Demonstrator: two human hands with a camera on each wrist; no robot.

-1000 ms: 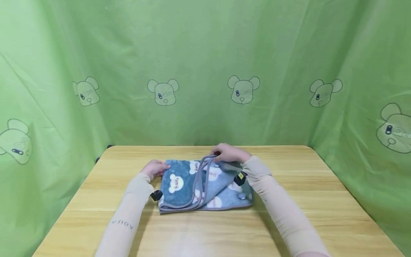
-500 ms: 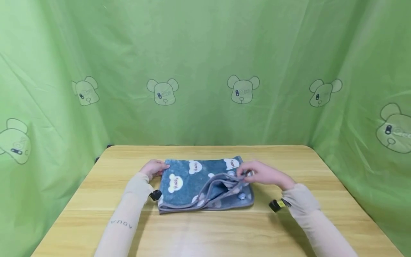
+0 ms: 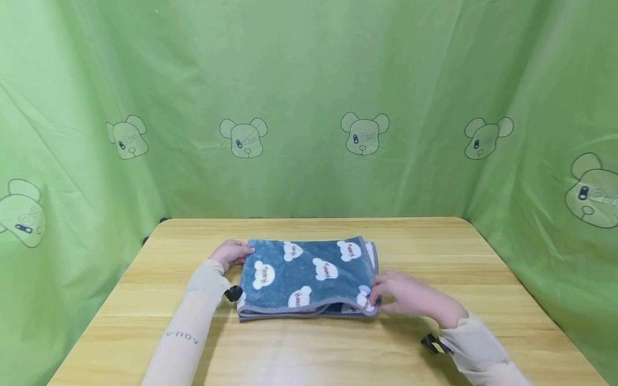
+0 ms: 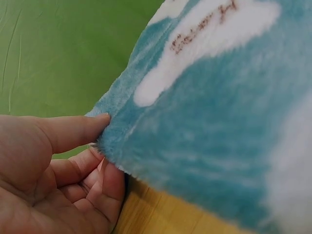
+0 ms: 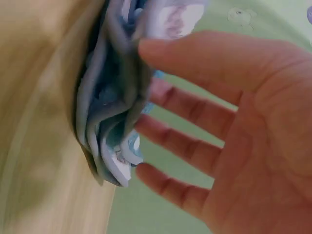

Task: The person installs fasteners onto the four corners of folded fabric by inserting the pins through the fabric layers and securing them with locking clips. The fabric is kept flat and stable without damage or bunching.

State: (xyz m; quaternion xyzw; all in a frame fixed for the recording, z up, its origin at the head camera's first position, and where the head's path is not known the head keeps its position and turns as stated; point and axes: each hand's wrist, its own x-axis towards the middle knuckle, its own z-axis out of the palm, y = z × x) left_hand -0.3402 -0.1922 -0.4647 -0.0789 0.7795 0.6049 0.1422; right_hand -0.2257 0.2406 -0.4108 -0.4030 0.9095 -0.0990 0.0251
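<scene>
A folded plush blanket (image 3: 295, 274), teal with white bear-head patches and a grey trim, lies flat on the table. At its far left corner my left hand (image 3: 230, 253) pinches the fold between thumb and fingers; the left wrist view shows the thumb on top of the teal corner (image 4: 114, 134). My right hand (image 3: 407, 295) is at the near right corner, thumb and fingers spread apart, fingertips right at the edge. Seen from the right wrist, the stacked grey-trimmed layers (image 5: 109, 102) gape slightly beside the loosely extended fingers (image 5: 187, 107).
The light wooden table (image 3: 309, 354) extends around the blanket on all sides. Green curtains (image 3: 299, 64) printed with bear heads hang behind it and along both sides. Dark wrist cameras (image 3: 234, 293) are strapped over pale sleeves.
My right hand has drawn the top flap rightward and toward me, laying it over the lighter underside, and its fingers have loosened from the trim. The left hand has stayed at its corner.
</scene>
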